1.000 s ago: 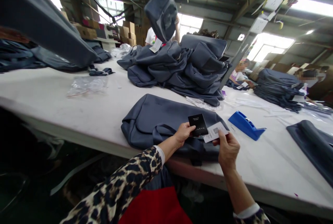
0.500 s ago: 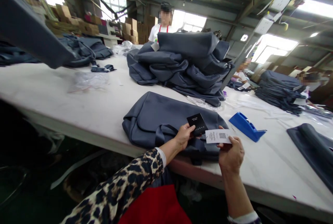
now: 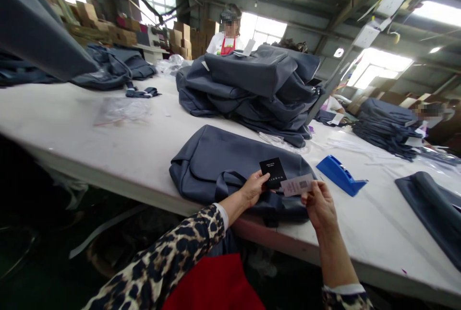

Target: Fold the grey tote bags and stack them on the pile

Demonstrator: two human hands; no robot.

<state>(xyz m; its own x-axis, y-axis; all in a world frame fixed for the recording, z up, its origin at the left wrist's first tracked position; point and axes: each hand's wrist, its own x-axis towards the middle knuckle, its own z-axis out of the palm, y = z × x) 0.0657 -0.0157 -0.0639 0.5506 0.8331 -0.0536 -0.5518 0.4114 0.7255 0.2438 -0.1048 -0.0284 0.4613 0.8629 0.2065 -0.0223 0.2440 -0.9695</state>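
My left hand (image 3: 255, 188) pinches a black tag (image 3: 272, 172) with small pale print between thumb and fingers. The white printed tag (image 3: 296, 185), marked with a square code, is held at its right end by my right hand (image 3: 320, 203). The white tag's left end touches or overlaps the black tag's lower right. Beneath both hands a dark blue-grey bag (image 3: 216, 156) lies at the table's front edge, its strap loop (image 3: 222, 186) beside my left hand.
A blue tape dispenser (image 3: 340, 174) stands right of the bag. Behind are a heap of similar bags (image 3: 252, 72) and a person in a red apron (image 3: 227, 43). Clear plastic (image 3: 124, 110) lies on the white table (image 3: 90, 142). Another folded bag (image 3: 428, 209) lies at right.
The white tag has tilted and shifted slightly left towards the black tag, and my right hand's fingers have closed into a tighter pinch. Behind, the top bag on the heap has shifted.
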